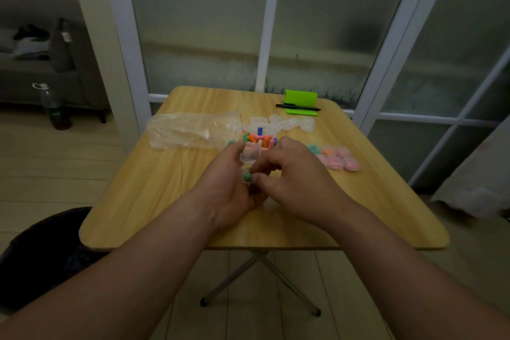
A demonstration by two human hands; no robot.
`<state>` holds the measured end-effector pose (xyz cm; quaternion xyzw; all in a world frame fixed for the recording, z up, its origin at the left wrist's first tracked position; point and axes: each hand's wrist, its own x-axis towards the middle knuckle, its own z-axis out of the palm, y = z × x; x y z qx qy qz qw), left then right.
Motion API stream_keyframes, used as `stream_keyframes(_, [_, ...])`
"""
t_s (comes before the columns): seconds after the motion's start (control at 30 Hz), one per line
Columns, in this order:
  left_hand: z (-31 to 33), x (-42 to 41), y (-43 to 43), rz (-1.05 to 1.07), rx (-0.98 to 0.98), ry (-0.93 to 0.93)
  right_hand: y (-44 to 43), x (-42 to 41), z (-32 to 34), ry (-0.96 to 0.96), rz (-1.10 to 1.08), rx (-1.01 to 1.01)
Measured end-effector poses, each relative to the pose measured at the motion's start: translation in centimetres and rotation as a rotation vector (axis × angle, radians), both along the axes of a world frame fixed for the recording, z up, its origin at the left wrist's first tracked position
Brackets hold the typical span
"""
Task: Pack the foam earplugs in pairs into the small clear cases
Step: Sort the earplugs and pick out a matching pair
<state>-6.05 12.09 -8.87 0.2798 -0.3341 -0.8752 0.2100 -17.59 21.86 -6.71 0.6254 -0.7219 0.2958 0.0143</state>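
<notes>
Head view. Step in hand: filling one case. The left hand [229,176], over the middle of the table [154,196], curls its fingers round an open clear case [249,156]. The right hand [292,174] brings thumb and forefinger together on a green earplug [247,176] at the mouth of the case, apparently pinching it, though the contact is small and dim. The loose earplugs [260,139] lie just beyond the hands. Empty cases [281,124] sit nearer the far edge, and filled cases [338,159] lie toward the right edge.

The next move probably calls for seating the plug, confirming a pair, and snapping the lid down. The case's base and contents are mostly hidden by fingers, so the plug count inside cannot be told.
</notes>
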Motion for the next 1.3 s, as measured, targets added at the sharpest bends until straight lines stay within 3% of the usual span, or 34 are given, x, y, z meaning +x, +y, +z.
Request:
stream_keyframes(0.13, [0.4, 0.3, 0.0, -0.012, -0.019, 0.049, -0.5, -0.1, -0.3, 0.028, 0.023, 0.025])
stream_keyframes(0.23, [0.7, 0.5, 0.0, 0.0, -0.059, 0.024, -0.6, -0.8, 0.1, -0.069, -0.008, -0.024])
stream_keyframes(0.37, [0.9, 0.6, -0.8, 0.134, -0.062, -0.049, -2.0, -4.2, 0.0, -0.115, -0.293, -0.117])
stream_keyframes(0.47, [1.1, 0.7, -1.1, 0.193, -0.059, -0.076, -3.0, -6.2, -1.1, -0.078, -0.421, -0.017])
stream_keyframes(0.87, [1.4, 0.6, -1.9, 0.202, -0.063, -0.076, -6.7, -4.9, -2.9, 0.254, -0.431, 0.145])
stream_keyframes(1.3, [1.3, 0.2, -1.7, 0.169, -0.081, -0.075, -5.7, -3.8, -2.7, 0.108, -0.351, 0.071])
